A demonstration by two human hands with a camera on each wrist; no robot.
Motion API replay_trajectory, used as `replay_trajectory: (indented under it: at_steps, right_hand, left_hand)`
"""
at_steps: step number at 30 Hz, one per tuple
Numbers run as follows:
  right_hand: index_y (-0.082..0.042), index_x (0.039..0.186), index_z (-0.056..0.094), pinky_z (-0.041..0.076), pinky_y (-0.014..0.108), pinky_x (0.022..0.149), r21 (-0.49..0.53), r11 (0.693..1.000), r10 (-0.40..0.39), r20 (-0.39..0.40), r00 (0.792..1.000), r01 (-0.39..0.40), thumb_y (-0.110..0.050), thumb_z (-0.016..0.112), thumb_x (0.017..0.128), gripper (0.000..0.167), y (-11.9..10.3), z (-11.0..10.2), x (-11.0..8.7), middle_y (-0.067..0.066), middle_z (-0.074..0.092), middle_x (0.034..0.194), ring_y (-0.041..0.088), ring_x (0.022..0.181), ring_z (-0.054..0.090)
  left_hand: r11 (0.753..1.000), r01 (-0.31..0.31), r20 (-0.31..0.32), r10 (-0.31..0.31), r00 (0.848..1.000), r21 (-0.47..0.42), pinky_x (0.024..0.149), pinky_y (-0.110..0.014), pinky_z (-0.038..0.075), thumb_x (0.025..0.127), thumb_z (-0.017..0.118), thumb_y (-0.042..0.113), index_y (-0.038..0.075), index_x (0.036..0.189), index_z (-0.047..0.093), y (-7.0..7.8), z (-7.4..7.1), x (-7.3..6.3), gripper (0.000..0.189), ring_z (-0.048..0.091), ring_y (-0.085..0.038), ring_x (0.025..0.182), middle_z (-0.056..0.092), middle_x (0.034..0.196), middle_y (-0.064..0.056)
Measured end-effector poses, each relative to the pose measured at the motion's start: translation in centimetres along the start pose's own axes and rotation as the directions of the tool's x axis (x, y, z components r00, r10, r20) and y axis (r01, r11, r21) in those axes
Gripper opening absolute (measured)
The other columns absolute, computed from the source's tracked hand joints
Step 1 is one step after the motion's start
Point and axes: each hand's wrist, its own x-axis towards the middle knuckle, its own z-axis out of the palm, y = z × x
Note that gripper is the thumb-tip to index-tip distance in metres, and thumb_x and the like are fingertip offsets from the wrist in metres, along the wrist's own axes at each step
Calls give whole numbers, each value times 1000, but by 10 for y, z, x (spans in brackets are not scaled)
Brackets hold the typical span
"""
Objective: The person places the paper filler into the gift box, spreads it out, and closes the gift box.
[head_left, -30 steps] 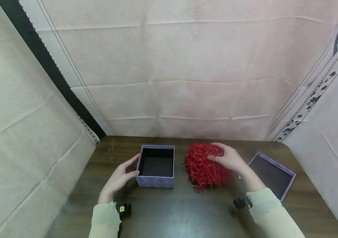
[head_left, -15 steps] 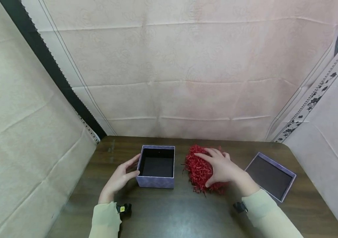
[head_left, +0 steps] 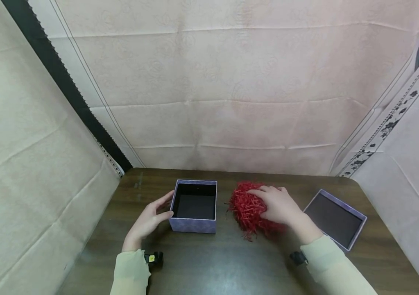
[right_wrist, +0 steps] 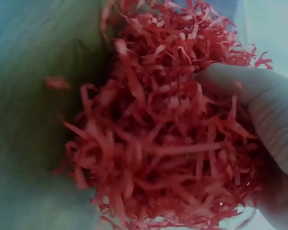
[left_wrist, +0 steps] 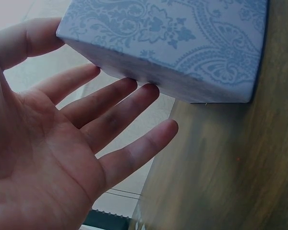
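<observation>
box (head_left: 192, 225) left | shreds (head_left: 244, 205) middle | lid (head_left: 336, 219) right (all on table (head_left: 209, 264))

Head view: above and behind left hand (head_left: 147, 220) and right hand (head_left: 282, 208), facing forward and down, widest. Left wrist: close, facing box (left_wrist: 173, 38). Right wrist: close, facing red shreds (right_wrist: 158, 139) (both shared with head view).

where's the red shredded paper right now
In the head view, the red shredded paper lies on the table between the purple box on its left and the shallow tray on its right, under the right hand.
</observation>
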Motion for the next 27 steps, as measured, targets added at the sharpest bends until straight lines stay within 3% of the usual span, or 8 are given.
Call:
replay_trajectory:
  at_steps: [5, 9, 11, 13, 17, 27]
  right_hand:
    - [-28, 147, 66, 14, 85, 114, 75, 996, 44, -22, 999, -42, -17, 93, 76, 77, 0, -25, -2, 5, 72, 132, 36, 132, 60]
    - [-26, 150, 63, 7, 86, 114, 137, 989, 69, -38, 997, -63, -15, 92, 77, 79, -1, -48, -2, 5, 72, 134, 37, 133, 59]
    - [-24, 150, 63, 15, 84, 114, 174, 983, 74, -55, 996, -63, -14, 92, 78, 79, -3, -60, -1, 6, 72, 135, 35, 131, 61]
    - [-22, 150, 62, 29, 76, 115, 220, 974, 79, -63, 995, -63, -13, 91, 79, 77, -5, -70, 0, 5, 71, 135, 33, 128, 64]
    - [-18, 151, 61, 55, 62, 100, 293, 955, 58, -77, 995, -33, -9, 90, 81, 76, -13, -87, 3, 6, 70, 132, 30, 121, 67]
    - [-17, 155, 56, 52, 59, 106, 348, 937, 14, -105, 994, 24, -9, 88, 84, 78, -46, -123, 23, 8, 64, 145, 31, 132, 61]
  left_hand:
    - [1000, 1, -1, -1, 1000, 7, 114, -66, 42, 102, 66, 3, 10, 166, 41, 1, 1, 0, 69, 53, -43, 141, 49, 161, -22]
    - [1000, 9, -3, -8, 1000, 4, 114, -65, 42, 102, 65, 2, 10, 166, 41, 1, 1, 0, 69, 53, -42, 141, 49, 161, -22]
    - [1000, 12, -3, -12, 1000, 4, 114, -66, 42, 102, 65, 2, 11, 166, 41, 1, 0, 0, 69, 53, -42, 142, 49, 161, -22]
    - [1000, 12, -5, -12, 1000, 6, 114, -66, 41, 102, 65, 2, 11, 166, 42, 0, 0, 0, 69, 53, -42, 142, 49, 161, -22]
    - [1000, 14, -5, -14, 1000, 5, 114, -66, 41, 102, 66, 2, 12, 166, 42, 0, 0, 1, 69, 52, -43, 142, 49, 161, -22]
    - [1000, 19, -7, -19, 1000, 10, 114, -67, 41, 102, 66, 3, 13, 166, 42, 0, 0, 1, 69, 52, -44, 142, 48, 162, -21]
